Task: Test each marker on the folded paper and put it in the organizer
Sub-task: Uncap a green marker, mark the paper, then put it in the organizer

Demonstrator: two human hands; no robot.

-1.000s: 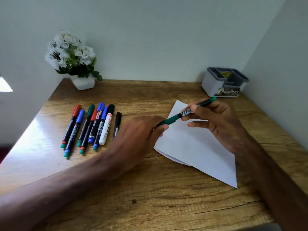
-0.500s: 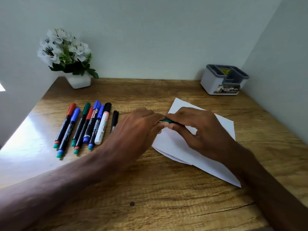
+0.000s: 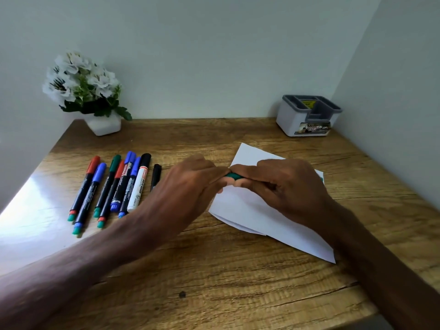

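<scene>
1. Hands first, in the head view: my left hand [image 3: 188, 186] and my right hand [image 3: 290, 189] are meeting at the centre of the frame, with their fingertips touching or nearly so.
2. Both hands are curling their fingers around a green marker [image 3: 234, 176] and gripping it between them. Only a short green stretch is showing where the fingers meet, so I cannot tell whether the cap is on.
3. I am holding the marker over the folded paper [image 3: 250, 210]. The paper is lying on the wooden table [image 3: 214, 282] right of centre, and my right forearm is crossing over its lower right part.
4. A grey organizer [image 3: 307, 115] is standing in the upper right of the frame, in the table's back corner, well apart from my hands.
5. A row of other markers [image 3: 114, 186] is lying side by side left of centre, with red, blue, green and black caps pointing toward the top of the frame. The small black one at the row's right end is sitting just beside my left hand.
6. A pot of white flowers [image 3: 104, 125] is standing in the upper left.
</scene>
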